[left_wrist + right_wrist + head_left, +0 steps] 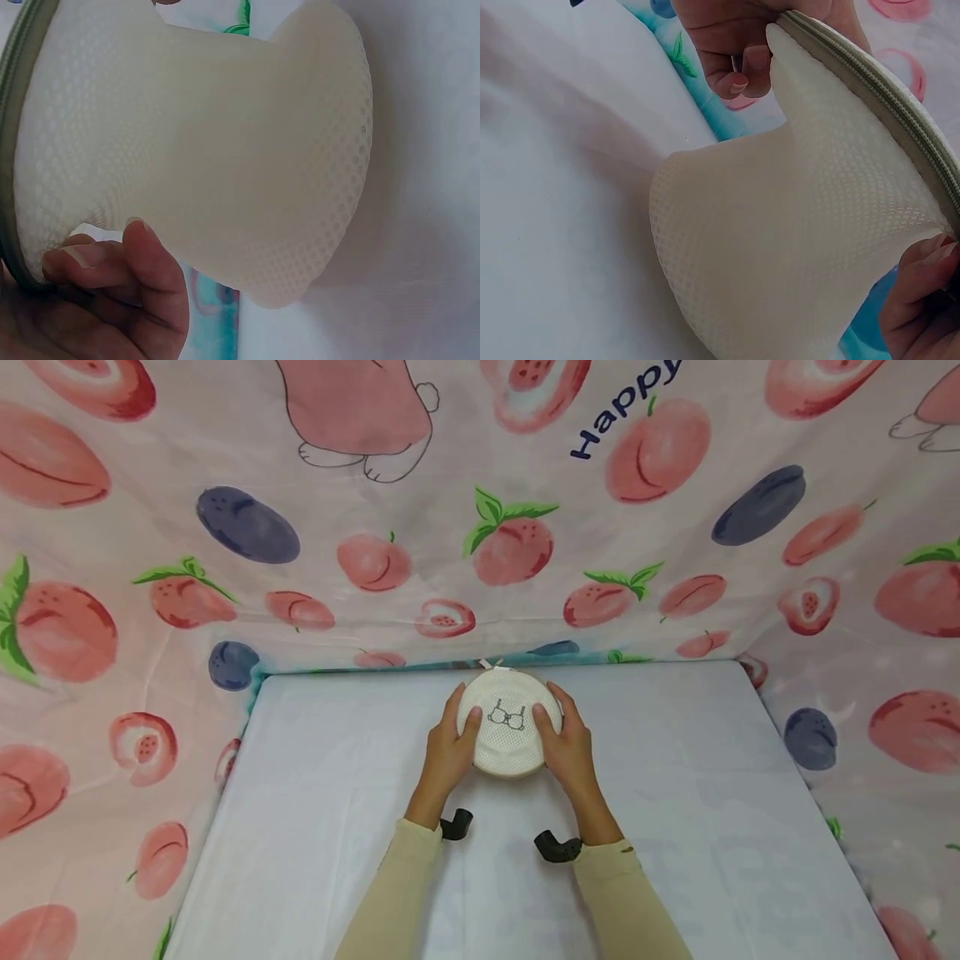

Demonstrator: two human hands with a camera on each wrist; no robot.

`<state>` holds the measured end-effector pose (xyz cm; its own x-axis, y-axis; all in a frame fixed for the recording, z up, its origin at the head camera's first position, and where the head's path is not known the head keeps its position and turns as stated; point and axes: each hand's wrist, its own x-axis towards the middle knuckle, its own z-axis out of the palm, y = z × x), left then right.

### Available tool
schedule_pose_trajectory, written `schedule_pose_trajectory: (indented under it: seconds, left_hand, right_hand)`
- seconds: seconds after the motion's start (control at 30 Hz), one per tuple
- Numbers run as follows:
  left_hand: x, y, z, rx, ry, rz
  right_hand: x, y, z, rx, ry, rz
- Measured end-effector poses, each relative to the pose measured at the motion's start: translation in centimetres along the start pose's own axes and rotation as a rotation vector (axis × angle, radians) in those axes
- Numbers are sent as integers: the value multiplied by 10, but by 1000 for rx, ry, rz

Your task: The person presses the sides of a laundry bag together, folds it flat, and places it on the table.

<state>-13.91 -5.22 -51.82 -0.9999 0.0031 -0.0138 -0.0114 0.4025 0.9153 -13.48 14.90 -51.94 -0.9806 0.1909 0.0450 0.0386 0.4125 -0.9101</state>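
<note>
A cream mesh bra wash bag [510, 750], round on top with a small bra drawing [507, 717], is held up between both hands over the table's far part. My left hand [452, 745] grips its left edge, thumb on the top face. On the opposite edge my right hand [568, 745] grips it the same way. A zipper [889, 94] runs along the rim in the right wrist view. Below the rim the mesh body [217, 157] hangs pinched in at the middle, flaring at the bottom. Curled left fingers [154, 281] show beneath the rim in the left wrist view.
A white-covered table [337, 793] lies under the hands. Fruit-printed cloth [375, 518] hangs behind it and along both sides. A short black piece [557, 847] sits at the right wrist and another [457, 824] at the left wrist.
</note>
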Motion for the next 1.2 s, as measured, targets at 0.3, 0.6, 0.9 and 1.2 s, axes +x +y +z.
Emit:
schedule_pose_trajectory:
  seconds: [0.3, 0.6, 0.9, 1.2]
  left_hand:
    - [2, 0, -1, 11, 0, -20]
    - [4, -6, 2, 12, -7, -42]
    - [5, -10, 4, 22, -11, -52]
    - [7, -21, 9, 40, -32, -67]
  right_hand:
    - [4, 0, 2, 0, -13, 22]
    - [3, 5, 4, -1, -16, 30]
    - [2, 8, 7, 10, -36, 60]
    - [2, 19, 12, -15, -24, 47]
